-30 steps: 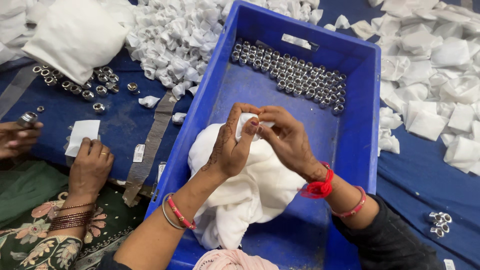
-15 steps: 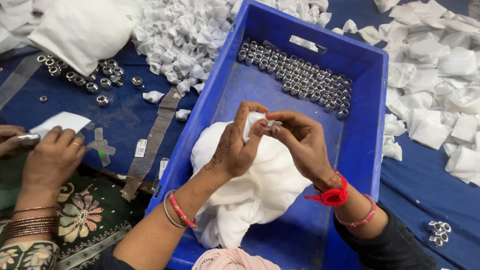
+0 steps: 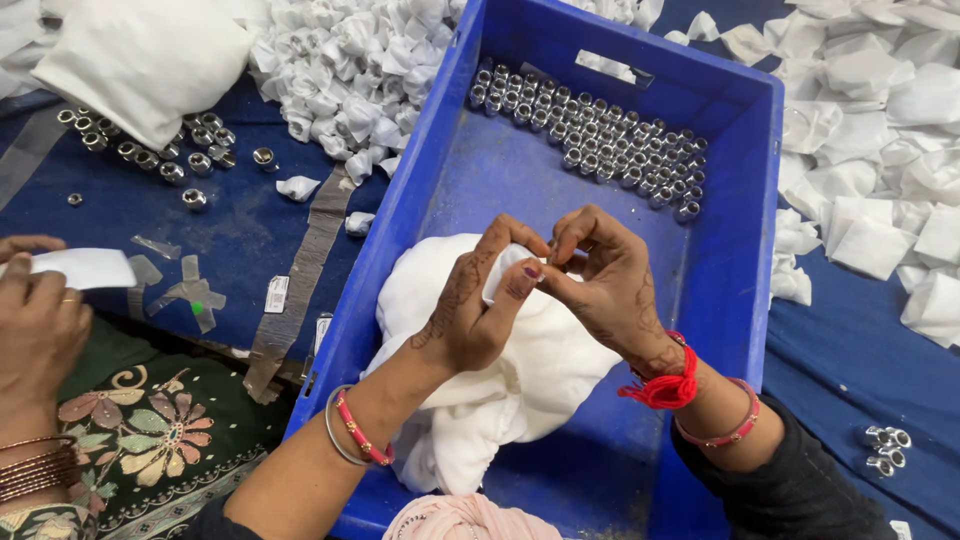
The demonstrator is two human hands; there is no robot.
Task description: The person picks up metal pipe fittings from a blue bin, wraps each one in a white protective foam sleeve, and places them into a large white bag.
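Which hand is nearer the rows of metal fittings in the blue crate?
Right. The right hand sits just below the metal fittings; the left hand is lower and further left, over the white cloth.

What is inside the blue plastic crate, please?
The blue crate holds rows of small metal sleeves at its far end and a white cloth heap nearer. The left hand and right hand cover part of it; anything under the cloth stays hidden.

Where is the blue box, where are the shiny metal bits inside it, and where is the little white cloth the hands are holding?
blue box (image 3: pixel 735 230): head view, bare right inner wall.
shiny metal bits (image 3: pixel 600 140): head view, middle of the rows.
little white cloth (image 3: pixel 500 280): head view, part showing between the fingers.
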